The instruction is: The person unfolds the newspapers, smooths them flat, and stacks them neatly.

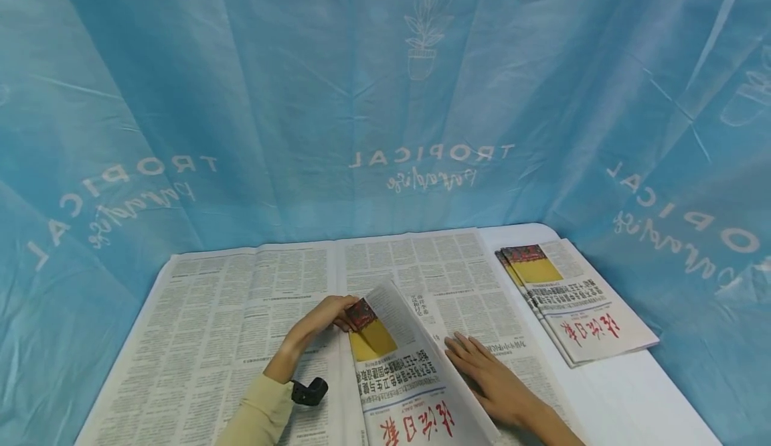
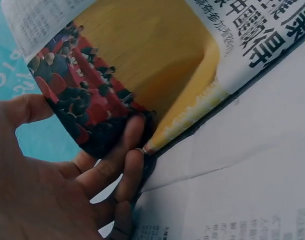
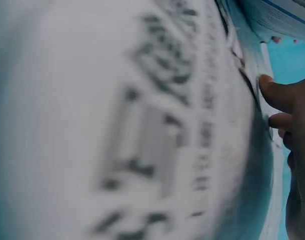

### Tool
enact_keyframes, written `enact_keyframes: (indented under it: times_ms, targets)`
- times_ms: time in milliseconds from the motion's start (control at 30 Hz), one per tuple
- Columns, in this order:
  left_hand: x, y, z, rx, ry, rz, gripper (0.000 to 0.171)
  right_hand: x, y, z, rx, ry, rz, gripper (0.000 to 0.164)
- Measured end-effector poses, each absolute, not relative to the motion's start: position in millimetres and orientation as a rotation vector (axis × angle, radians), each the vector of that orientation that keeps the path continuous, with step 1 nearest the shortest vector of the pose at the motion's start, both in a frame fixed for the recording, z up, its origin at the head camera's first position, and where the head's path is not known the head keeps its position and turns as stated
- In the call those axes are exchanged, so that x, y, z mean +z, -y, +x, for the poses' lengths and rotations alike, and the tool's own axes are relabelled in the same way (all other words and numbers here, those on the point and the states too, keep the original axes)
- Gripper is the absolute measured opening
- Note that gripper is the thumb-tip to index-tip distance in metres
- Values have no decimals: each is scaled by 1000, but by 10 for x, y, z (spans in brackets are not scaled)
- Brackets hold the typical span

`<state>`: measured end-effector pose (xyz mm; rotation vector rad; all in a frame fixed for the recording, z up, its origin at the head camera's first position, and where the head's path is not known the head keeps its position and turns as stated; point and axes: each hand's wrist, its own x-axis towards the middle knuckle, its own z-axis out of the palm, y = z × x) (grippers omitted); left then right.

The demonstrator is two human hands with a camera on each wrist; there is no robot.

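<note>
In the head view, a folded newspaper lies aslant on a spread newspaper sheet that covers much of a white counter, its red masthead toward the person and its yellow-and-red photo at the far end. The left hand is at the folded newspaper's far left corner, grasping it beside the dark red part of the photo, so the paper reaches from those fingers back toward the person. A pale yellow sleeve and a black wrist device are on that arm. The right hand is released, its fingers extended over the spread sheet just beside the folded newspaper's right edge. Farther right, well apart from the folded newspaper, a small stack of matching newspapers rests near the counter's edge, slightly fanned; a blue curtain hangs behind. In the left wrist view, the left hand's fingertips press on the front of the photo at its corner, the thumb is at the edge nearby, and the yellow area bends beside the fingers. In the right wrist view, blurred print on the paper fills the left and middle, while the right hand is at the right, thumb tip close to the paper's edge; whether it touches I cannot tell.
</note>
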<state>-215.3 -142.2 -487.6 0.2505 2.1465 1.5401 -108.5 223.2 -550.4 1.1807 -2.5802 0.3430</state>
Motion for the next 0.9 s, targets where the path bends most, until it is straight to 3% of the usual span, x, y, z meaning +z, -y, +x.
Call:
enact_keyframes:
  times_ms: [333,633,900]
  targets:
    - [-4891,1548,-2106,1514,-2115,244,39,-5512,-2178,-1132,320,2660,1159,69]
    - [-4867,1625,-2031,1464,-2138,223,58,-5496,-2143,-1098,408,2755,1073,68]
    - [-4830,1920,-1845,1445,-1956,369,43,-5480,-2117,-1068,436,2771,1045,68]
